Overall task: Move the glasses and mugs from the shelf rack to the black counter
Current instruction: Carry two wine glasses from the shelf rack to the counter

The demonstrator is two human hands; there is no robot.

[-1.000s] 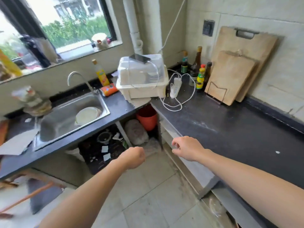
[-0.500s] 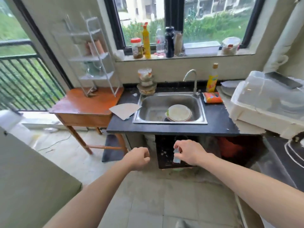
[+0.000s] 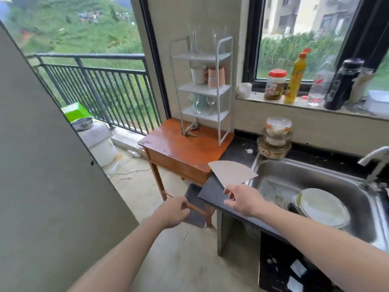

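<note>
Now we face the white three-tier wire shelf rack [image 3: 203, 90], which stands at twelve o'clock from our hands on an orange-brown wooden side counter [image 3: 179, 150]. On its top tier are two tall clear glasses [image 3: 195, 42], blurred. On the middle tier a white mug [image 3: 197, 75] sits just beside a pink-tan mug [image 3: 216, 77]. On the lowest tier two clear stemmed wine glasses [image 3: 196, 102] stand in front of a pale green mug [image 3: 202, 100].

At three o'clock of the wooden counter is the black counter [image 3: 212, 194]. A fan-shaped piece of tan cardboard [image 3: 231, 172] lies on its left end. A steel sink [image 3: 284, 175] at three o'clock of the cardboard holds white plates [image 3: 322, 207].

Our left grip [image 3: 175, 211] hangs over the floor at seven o'clock of the rack. Its fingers are loosely curled and it holds nothing. Our right grip [image 3: 242, 200] hovers over the black counter's front edge, at six o'clock of the cardboard. Its fingers are relaxed and partly spread, and it is empty. Its fingertips are just beside the cardboard's near point, and we cannot tell whether they touch it. Both grips are well apart from the rack.
</note>
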